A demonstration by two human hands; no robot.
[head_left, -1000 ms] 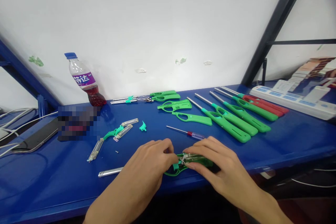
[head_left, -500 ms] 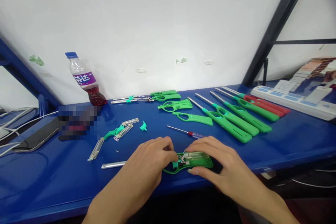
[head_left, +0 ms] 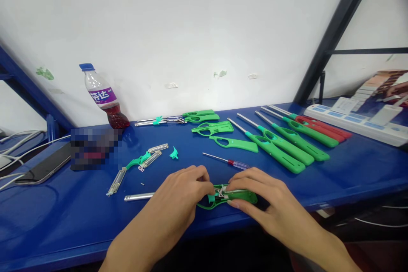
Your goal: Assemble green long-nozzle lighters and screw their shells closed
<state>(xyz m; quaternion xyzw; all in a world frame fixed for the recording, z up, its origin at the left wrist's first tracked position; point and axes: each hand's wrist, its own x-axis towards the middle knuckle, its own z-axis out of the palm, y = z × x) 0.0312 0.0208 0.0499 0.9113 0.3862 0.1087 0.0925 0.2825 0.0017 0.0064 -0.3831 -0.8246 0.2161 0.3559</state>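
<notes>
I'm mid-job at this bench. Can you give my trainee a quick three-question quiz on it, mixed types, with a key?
1. True or false: the bottle has its blue cap on.
2. Multiple choice: which of these lies nearest the right hand?
A) phone
B) screwdriver
C) power strip
3. Fill in the missing colour: the left hand and the right hand are both at an open ____ shell.

Key: 1 true; 2 B; 3 green

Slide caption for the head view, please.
Two hands work on an open green lighter beside a screwdriver.
</notes>
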